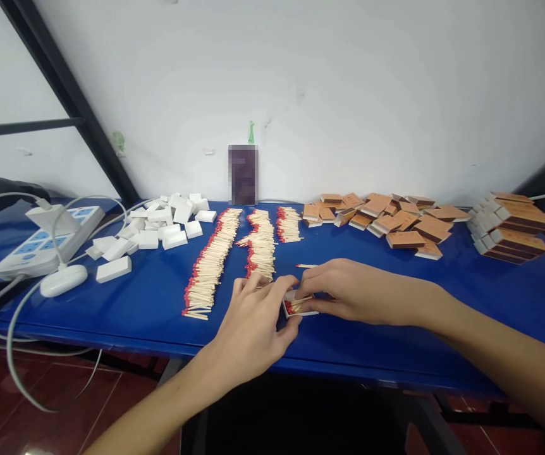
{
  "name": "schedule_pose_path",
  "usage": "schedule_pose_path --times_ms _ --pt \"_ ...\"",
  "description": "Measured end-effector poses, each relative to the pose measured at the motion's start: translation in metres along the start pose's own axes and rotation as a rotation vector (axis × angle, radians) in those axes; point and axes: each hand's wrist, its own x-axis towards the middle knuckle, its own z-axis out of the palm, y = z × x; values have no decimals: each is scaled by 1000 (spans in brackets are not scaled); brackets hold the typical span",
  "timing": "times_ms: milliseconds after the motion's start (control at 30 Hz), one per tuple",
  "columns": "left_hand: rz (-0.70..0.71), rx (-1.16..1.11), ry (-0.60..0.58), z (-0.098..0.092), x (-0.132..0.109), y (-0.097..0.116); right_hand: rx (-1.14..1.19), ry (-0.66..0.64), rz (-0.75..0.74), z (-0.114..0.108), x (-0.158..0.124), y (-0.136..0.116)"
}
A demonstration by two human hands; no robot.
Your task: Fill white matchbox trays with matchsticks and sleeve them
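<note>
Near the front edge of the blue table, a small white matchbox tray holds red-tipped matches. My left hand grips the tray's left end between thumb and fingers. Over the tray's right part, the fingers of my right hand are pinched together at the matches inside; whether they hold any is hidden. A single match lies just behind my right hand. Long rows of matches spread behind and left of my left hand: a left row, a middle row and a short right row.
White trays are heaped at the back left. Orange-brown matchbox sleeves lie in a loose pile at the back right, beside stacked matchboxes. A power strip and white cables occupy the left end. A blurred dark rectangle stands against the wall.
</note>
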Motion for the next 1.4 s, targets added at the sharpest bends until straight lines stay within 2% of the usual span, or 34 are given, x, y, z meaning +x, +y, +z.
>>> schedule_pose_path --times_ms 367,667,1100,1400 --pt "12 1 -2 0 -2 -1 53 29 16 -4 0 -1" --pt "16 -20 -18 -2 -2 1 -61 98 4 2 2 2" --pt "32 -13 -14 -2 -1 0 54 61 -46 2 2 4" --pt "21 -1 -22 -2 -1 0 32 101 -46 5 4 8"
